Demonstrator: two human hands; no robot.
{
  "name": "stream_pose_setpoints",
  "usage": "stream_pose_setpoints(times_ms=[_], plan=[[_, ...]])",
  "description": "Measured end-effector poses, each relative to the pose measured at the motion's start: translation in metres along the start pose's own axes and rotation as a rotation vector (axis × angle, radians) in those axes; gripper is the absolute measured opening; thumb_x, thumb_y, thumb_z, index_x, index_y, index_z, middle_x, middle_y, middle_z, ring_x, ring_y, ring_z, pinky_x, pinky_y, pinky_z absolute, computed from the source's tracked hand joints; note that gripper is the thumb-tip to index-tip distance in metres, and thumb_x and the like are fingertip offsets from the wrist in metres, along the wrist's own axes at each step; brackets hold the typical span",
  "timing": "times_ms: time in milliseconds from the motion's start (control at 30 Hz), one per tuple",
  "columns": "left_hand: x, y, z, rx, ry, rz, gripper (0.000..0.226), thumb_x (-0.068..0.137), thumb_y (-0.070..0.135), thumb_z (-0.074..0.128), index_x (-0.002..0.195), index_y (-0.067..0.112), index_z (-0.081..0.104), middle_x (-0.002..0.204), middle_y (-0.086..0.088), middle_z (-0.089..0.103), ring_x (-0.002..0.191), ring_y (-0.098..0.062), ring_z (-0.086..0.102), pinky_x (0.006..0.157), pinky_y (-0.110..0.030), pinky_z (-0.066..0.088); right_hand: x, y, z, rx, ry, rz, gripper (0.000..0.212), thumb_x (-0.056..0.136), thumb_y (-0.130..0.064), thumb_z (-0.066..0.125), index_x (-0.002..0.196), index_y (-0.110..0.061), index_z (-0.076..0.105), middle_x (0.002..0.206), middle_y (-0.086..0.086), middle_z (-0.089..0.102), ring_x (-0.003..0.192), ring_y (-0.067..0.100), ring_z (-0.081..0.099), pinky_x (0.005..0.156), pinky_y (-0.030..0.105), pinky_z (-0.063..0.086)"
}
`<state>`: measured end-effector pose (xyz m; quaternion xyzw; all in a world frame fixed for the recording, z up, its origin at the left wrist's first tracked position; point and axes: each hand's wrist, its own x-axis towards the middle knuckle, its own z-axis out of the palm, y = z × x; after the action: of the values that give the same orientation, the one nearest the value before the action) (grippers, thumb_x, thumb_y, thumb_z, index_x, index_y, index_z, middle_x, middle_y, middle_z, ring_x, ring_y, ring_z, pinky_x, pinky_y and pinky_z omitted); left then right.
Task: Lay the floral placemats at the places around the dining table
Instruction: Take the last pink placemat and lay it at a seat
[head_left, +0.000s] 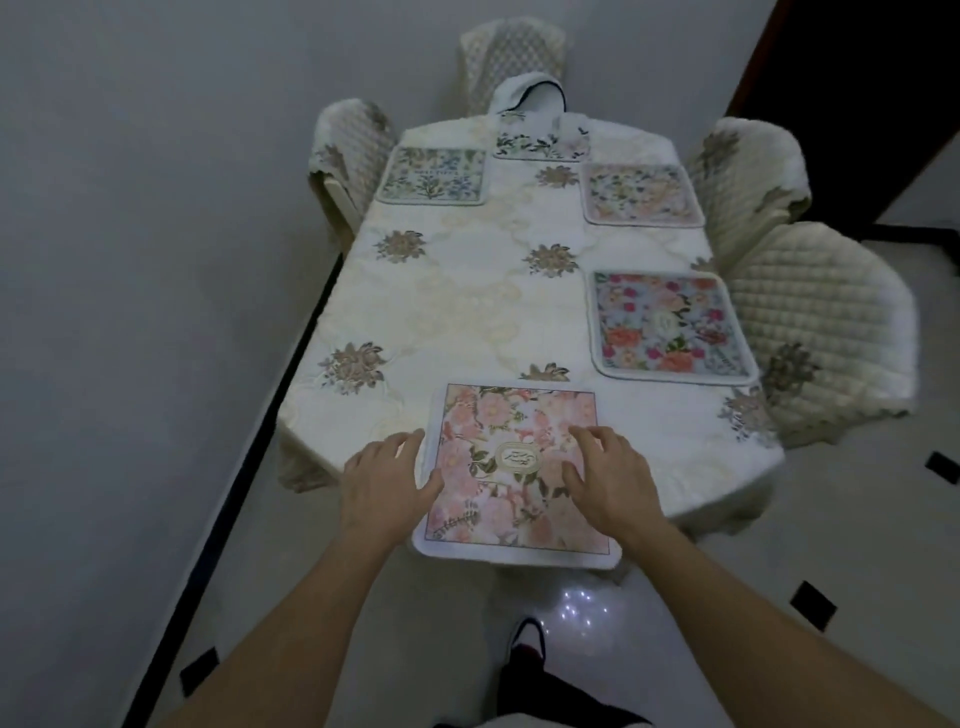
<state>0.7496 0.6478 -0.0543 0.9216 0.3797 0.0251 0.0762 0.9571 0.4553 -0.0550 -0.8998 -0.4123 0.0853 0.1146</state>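
Room is left on the cream embroidered tablecloth (467, 291) beyond the left hand (387, 480), whose straight fingers are laid on the left border of the pink floral white-edged rectangular placemat (514, 415); the right hand (605, 478) is pressed, loosely spread, on its right half, nothing being gripped.

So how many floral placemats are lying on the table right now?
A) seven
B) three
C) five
C: the pink placemat nearest, the bright placemat and pale placemat along the right, the far-end placemat and the blue-flowered placemat far left make five.
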Motion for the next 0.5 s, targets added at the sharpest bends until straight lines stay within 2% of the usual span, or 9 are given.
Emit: stream_pose_setpoints(times_ms=[100,267,500], plan=[[0.022,0.007,0.008,-0.014,-0.036,-0.036,0.074,0.081,0.063,0.031,0.134,0.019,0.057,0.128,-0.004,0.064,0.109,-0.028,0.063,0.089,-0.042,0.048,0.012,0.021,0.006,0.021,-0.003,0.065,0.047,0.095,-0.035,0.05,0.139,-0.016,0.049,0.137,0.012,0.054,0.119,0.029,0.054,0.096,0.042,0.046],[0.05,0.006,0.023,-0.054,-0.14,-0.167,0.066,0.09,0.061,0.049,0.142,0.021,0.048,0.138,-0.004,0.056,0.12,-0.026,0.056,0.097,-0.041,0.043,0.031,0.036,0.013,0.076,-0.082,0.153,0.051,0.097,-0.036,0.046,0.144,-0.017,0.043,0.143,0.01,0.048,0.124,0.028,0.048,0.1,0.042,0.043],[0.066,0.011,0.049,-0.224,-0.254,-0.285,0.068,0.086,0.059,0.06,0.137,0.015,0.05,0.131,-0.01,0.057,0.118,-0.031,0.055,0.096,-0.046,0.046,0.04,0.051,0.029,0.112,-0.149,0.251,0.049,0.098,-0.037,0.044,0.143,-0.019,0.042,0.143,0.009,0.047,0.125,0.028,0.047,0.096,0.043,0.045]])
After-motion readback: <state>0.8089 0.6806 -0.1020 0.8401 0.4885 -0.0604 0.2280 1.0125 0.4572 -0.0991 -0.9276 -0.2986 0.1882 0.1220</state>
